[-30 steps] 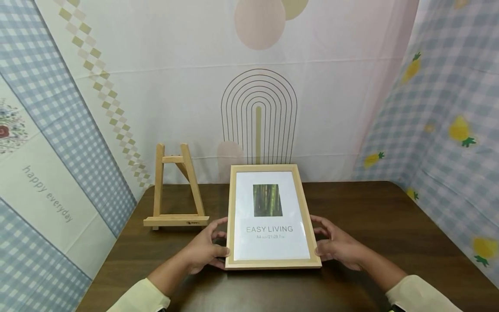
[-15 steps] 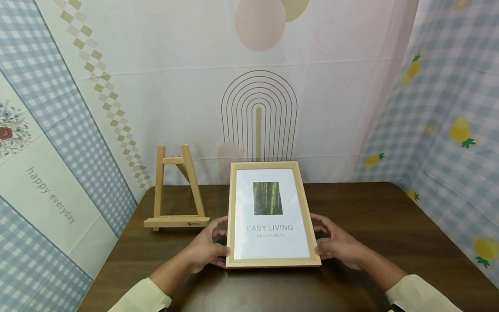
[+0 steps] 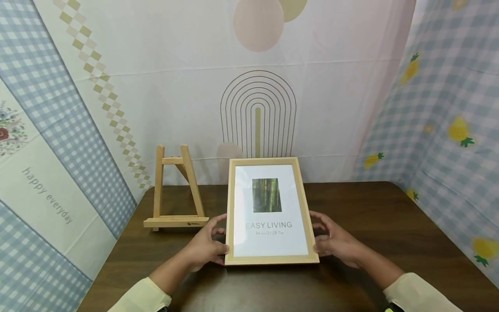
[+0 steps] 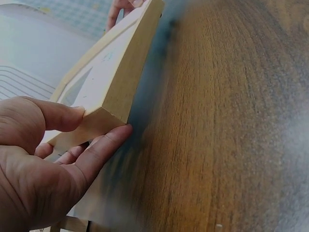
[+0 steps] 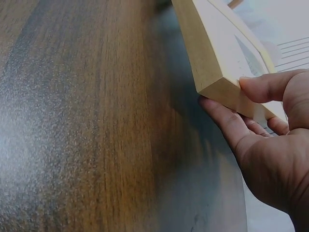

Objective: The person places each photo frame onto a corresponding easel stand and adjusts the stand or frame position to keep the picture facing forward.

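Fingers (image 5: 224,121) round frame (image 5: 199,50) (pale wood)

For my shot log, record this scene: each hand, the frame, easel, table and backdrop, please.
Picture frame: pale wood, showing the words EASY LIVING
Left hand: grips the frame's left side near its lower corner
Right hand: grips the frame's right side near its lower corner
Easel: wooden, upright, left of the frame, holding nothing
Table: dark wood-grain
Backdrop: printed cloth

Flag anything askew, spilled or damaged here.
Nothing stands out: the left hand and right hand grip a rectangular pale wooden picture frame without obvious damage, a pale wooden easel stands upright, and no spill shows on the dark brown wooden table.
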The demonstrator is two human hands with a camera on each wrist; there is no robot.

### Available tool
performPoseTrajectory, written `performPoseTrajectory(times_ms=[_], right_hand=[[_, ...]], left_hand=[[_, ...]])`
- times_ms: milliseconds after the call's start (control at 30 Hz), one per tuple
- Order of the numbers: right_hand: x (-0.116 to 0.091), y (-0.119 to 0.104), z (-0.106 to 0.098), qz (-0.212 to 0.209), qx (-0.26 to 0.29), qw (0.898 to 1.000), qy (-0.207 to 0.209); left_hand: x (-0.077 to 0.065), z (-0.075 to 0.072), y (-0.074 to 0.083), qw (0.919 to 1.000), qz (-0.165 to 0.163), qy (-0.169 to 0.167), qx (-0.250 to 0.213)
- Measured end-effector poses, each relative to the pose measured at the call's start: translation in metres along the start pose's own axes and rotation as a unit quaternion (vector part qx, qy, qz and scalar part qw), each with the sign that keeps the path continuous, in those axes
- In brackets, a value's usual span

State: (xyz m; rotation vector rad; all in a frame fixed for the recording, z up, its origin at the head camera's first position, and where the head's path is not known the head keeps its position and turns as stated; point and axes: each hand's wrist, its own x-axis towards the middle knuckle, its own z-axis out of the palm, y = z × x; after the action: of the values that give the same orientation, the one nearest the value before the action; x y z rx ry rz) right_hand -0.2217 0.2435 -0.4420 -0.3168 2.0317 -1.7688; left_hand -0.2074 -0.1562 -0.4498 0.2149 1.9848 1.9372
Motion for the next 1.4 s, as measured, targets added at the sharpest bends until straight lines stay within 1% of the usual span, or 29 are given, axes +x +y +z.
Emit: performPoseTrajectory(times_ms=[300, 500, 800, 1133, 1400], right_hand=[[0.0023, 0.0001, 0.0002, -0.005, -0.003, 1.0, 0.002], [0.0036, 0.0011, 0.0004, -0.013, 0.001, 1.0, -0.001], [0.0054, -0.0013, 0.0006, -0.013, -0.009, 1.0, 0.007], [0.0056, -0.0014, 0.0003, -0.029, -0.016, 0.999, 0.005], [0.0059, -0.0015, -0.0006, -0.037, -0.024, 0.999, 0.003]], left_hand=[[0.0022, -0.0024, -0.0003, 1.0, 0.008, -0.001, 0.003], [0.0032, -0.0039, -0.0002, 0.9999, 0.007, 0.001, 0.009], [0.0027, -0.0044, 0.0003, 0.9999, 0.01, 0.005, 0.008], [0.0034, -0.0039, 0.0017, 0.9997, 0.021, 0.003, 0.009], [0.0063, -0.0046, 0.0001, 0.9998, 0.02, 0.003, 0.009]])
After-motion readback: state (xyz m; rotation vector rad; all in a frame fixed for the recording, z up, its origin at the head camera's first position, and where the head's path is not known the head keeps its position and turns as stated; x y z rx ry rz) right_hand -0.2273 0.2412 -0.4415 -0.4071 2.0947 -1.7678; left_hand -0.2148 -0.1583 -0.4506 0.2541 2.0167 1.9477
